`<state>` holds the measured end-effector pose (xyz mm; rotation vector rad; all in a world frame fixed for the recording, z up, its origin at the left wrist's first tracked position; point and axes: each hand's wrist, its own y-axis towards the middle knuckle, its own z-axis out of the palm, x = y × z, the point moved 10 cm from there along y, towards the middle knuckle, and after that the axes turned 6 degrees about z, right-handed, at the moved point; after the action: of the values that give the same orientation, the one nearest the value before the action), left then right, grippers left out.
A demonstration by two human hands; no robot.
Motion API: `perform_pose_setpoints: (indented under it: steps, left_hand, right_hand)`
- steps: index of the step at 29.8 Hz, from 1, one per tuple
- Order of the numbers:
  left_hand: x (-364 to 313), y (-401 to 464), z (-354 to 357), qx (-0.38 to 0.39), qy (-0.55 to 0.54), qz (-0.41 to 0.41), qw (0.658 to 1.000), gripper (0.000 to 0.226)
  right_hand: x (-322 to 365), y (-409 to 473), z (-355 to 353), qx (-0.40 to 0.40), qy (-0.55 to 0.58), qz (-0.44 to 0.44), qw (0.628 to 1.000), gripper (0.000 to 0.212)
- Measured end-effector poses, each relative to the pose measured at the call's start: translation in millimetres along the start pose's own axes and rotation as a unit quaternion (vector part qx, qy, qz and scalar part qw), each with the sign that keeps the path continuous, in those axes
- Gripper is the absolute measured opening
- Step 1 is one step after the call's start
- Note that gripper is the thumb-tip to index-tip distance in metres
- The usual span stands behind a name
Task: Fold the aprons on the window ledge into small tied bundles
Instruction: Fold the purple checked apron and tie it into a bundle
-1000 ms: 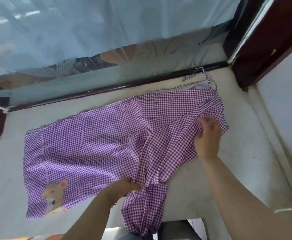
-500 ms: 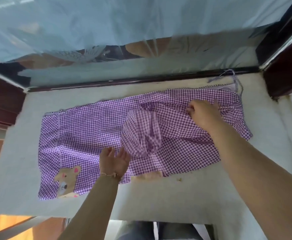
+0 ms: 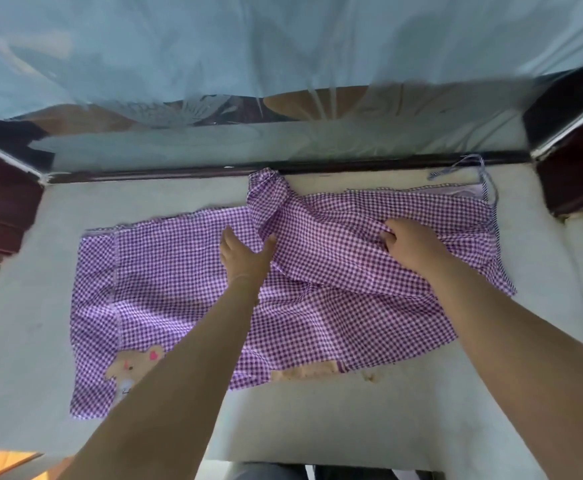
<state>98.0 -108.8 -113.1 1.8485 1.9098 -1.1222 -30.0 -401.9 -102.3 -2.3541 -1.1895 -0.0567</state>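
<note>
A purple gingham apron (image 3: pixel 186 292) lies spread across the white window ledge (image 3: pixel 317 420). A bear patch (image 3: pixel 134 370) sits on its near left corner. A sleeve-like flap (image 3: pixel 269 199) of the same cloth lies flung toward the window. My left hand (image 3: pixel 245 254) rests flat on the apron's middle with straight fingers, its thumb against the flap's base. My right hand (image 3: pixel 411 247) grips a bunched fold of the apron on the right part, fingers curled into the cloth. Thin ties (image 3: pixel 484 174) trail at the far right corner.
A dark window frame rail (image 3: pixel 179 173) runs along the ledge's far edge, with glass and pale blue film above. Dark wooden jambs stand at the left (image 3: pixel 3 202) and right (image 3: pixel 574 168). The ledge's front edge drops off near my body.
The flap that hung over the front edge has been thrown up over the apron toward the window. My left hand let go and moved up to the middle. My right hand shifted inward.
</note>
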Motion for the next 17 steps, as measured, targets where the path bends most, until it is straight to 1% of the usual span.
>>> perform_pose_setpoints:
  steps: [2,4,6,8,9,11,12,13,14,15,16,17]
  left_hand:
    - [-20,17,6,0.031,0.067,0.033,0.997,0.103]
    - [-40,32,18,0.060,0.140,0.067,0.986,0.103]
    - [-53,44,25,0.059,0.218,0.098,0.969,0.101]
    - [-60,59,31,0.055,0.263,0.099,0.958,0.095]
    - [-59,66,30,0.048,0.271,0.091,0.957,0.089]
    - [-45,78,23,0.046,0.282,0.052,0.957,0.064]
    - [-39,85,23,0.058,0.289,0.047,0.954,0.052]
    - [-37,89,21,0.066,0.276,0.055,0.957,0.044]
    - [-39,90,19,0.066,0.227,0.068,0.969,0.039]
    - [-46,85,10,0.050,0.178,0.092,0.979,0.035]
    - [-46,79,0,0.023,0.086,0.083,0.993,0.031]
    - [-37,72,-8,-0.003,-0.031,0.057,0.998,0.027]
  right_hand:
    - [3,-4,-2,0.000,0.002,-0.015,1.000,0.019]
    - [5,-6,-4,0.003,-0.002,-0.026,1.000,0.018]
    - [8,-10,-3,0.012,0.006,-0.037,0.999,0.018]
    - [2,-7,-2,0.026,0.022,-0.027,0.999,0.018]
    - [-1,-6,-1,0.036,0.034,-0.021,0.999,0.019]
    - [-6,-3,1,0.060,0.058,-0.011,0.996,0.018]
    - [-10,0,2,0.069,0.065,-0.005,0.995,0.018]
    - [-13,3,1,0.077,0.069,0.000,0.995,0.018]
    - [-20,7,3,0.084,0.066,0.009,0.994,0.018]
    - [-26,11,3,0.086,0.060,0.019,0.994,0.018]
    - [-31,16,1,0.083,0.048,0.028,0.995,0.019]
    - [-34,22,-2,0.074,0.037,0.036,0.996,0.021]
